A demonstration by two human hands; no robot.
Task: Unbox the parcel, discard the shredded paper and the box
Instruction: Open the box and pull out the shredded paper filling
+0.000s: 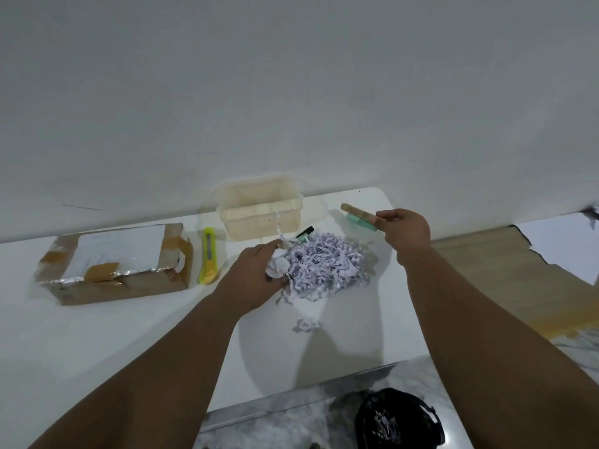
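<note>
Nearest me, on the floor below the table edge, a black bag (pixel 397 419) sits open with a few shreds inside. On the white table (pixel 97 335), a small stray tuft lies apart from the main pile of shredded paper (pixel 327 264). My left hand (pixel 259 270) curls around a crumpled white wad (pixel 277 267) at the pile's left edge. My right hand (pixel 403 231), raised beyond the pile, pinches a brown and green item (pixel 359 217); I cannot tell what it is. To the left lie a yellow box cutter (pixel 209 256) and the taped cardboard box (pixel 116 264). A marker (pixel 304 238) pokes from the pile's far side. Furthest, against the wall, stands a clear plastic tub (pixel 261 210).
</note>
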